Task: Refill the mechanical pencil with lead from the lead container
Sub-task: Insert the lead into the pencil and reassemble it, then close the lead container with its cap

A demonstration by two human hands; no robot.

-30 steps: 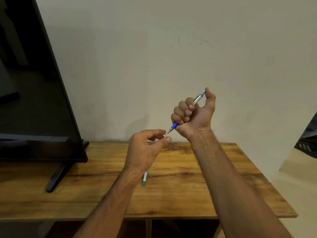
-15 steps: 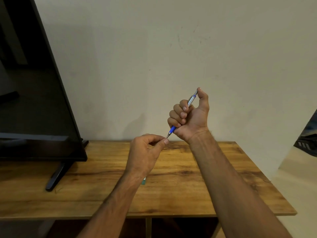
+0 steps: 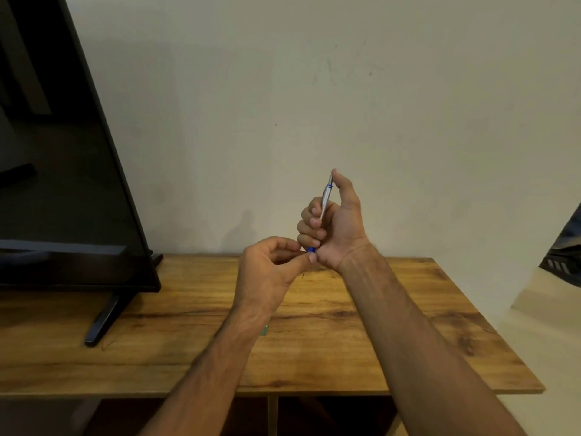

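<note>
Above the wooden table (image 3: 393, 325) (plain wall (image 3: 314, 105) behind), right hand (image 3: 333, 228) grips pencil (image 3: 325, 196); left hand (image 3: 270, 272) pinched.

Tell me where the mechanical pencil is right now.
In the head view the mechanical pencil is centre-right, held nearly upright in the right hand above the wooden table, its blue tip end meeting the left hand fingertips.
</note>
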